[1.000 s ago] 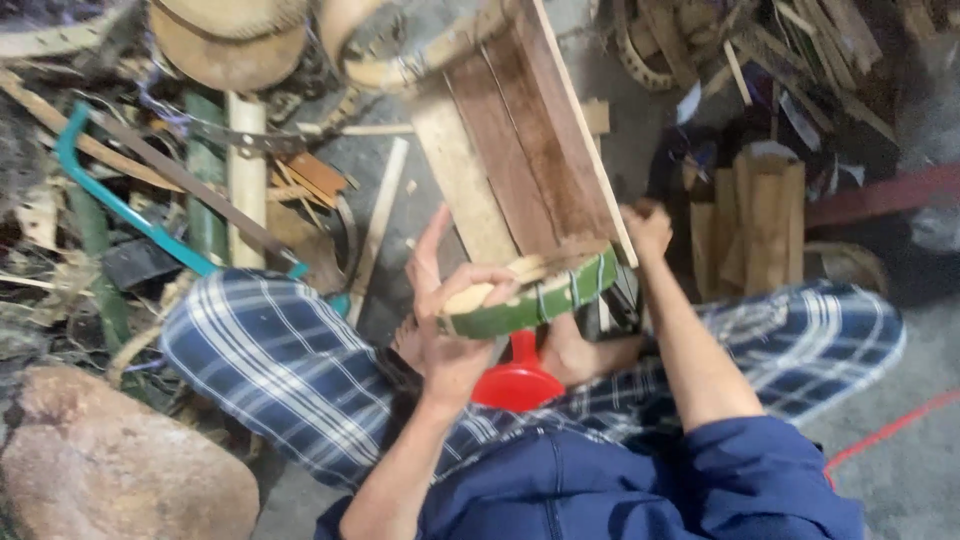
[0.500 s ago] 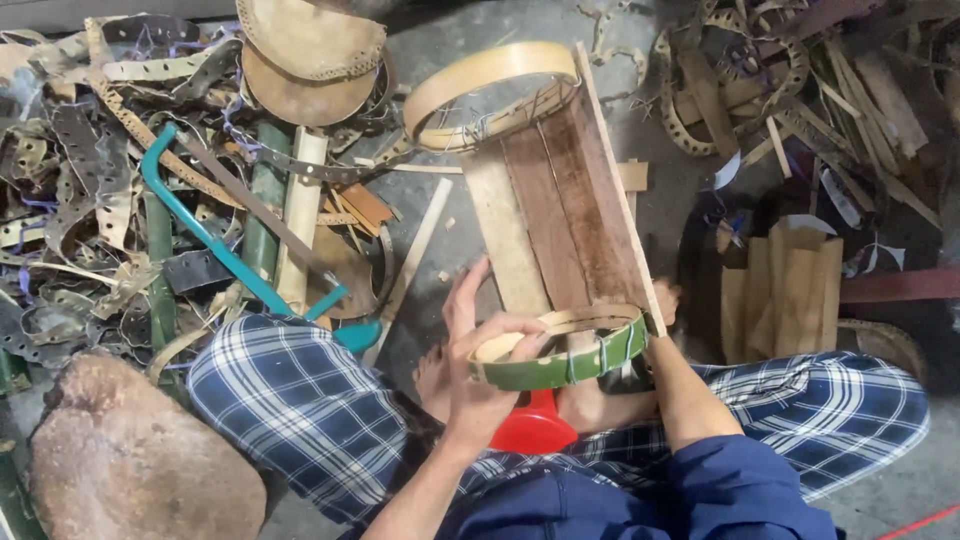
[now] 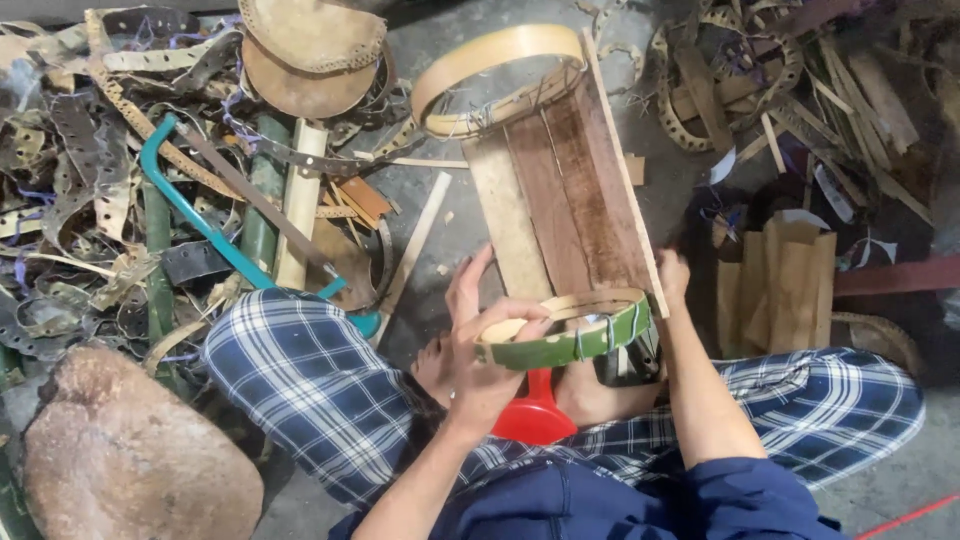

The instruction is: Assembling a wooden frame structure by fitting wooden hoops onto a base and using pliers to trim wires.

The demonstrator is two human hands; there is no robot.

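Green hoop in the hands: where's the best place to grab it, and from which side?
Probably by the rim of the green hoop, from its left end, where the left hand pinches it: the band is thin, so fingers fit over its top edge. The right hand steadies the far end.

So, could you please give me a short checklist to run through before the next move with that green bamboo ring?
1. Left hand grips the green bamboo ring at its left end: ok.
2. Right hand has a grip on the ring's right end: cannot tell, it lies partly behind the ring and the wooden board.
3. Ring held level over the lap: not ok, it tilts slightly.
4. Ring's bindings intact: cannot tell, too small.
5. Teal-framed saw apart from both hands: ok, it lies on the scrap pile to the left.
6. Red plastic piece below the ring, untouched by the hands: ok.
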